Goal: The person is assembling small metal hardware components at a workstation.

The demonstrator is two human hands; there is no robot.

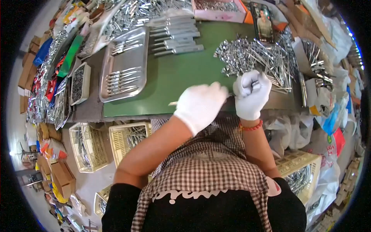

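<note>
Both my hands wear white gloves and are close together over the front of the green work surface [170, 73]. My left hand [203, 104] is closed around a thin rod [172, 103], whose pale end sticks out to the left; its fingers are a little blurred. My right hand [253, 94] has its fingers curled around a small shiny metal piece [255, 83]. A short dark bit of metal shows between the two hands. Just beyond the right hand lie a heap of small metal fittings [235, 54] and a pile of thin metal rods [272, 62].
On the left, a steel tray [143, 58] holds two groups of slim metal tools. Several flat grey metal pieces [177, 36] lie beside it. A pink box [220, 15] of small parts and a phone-like picture panel [262, 23] stand behind. Cream baskets [89, 149] sit below.
</note>
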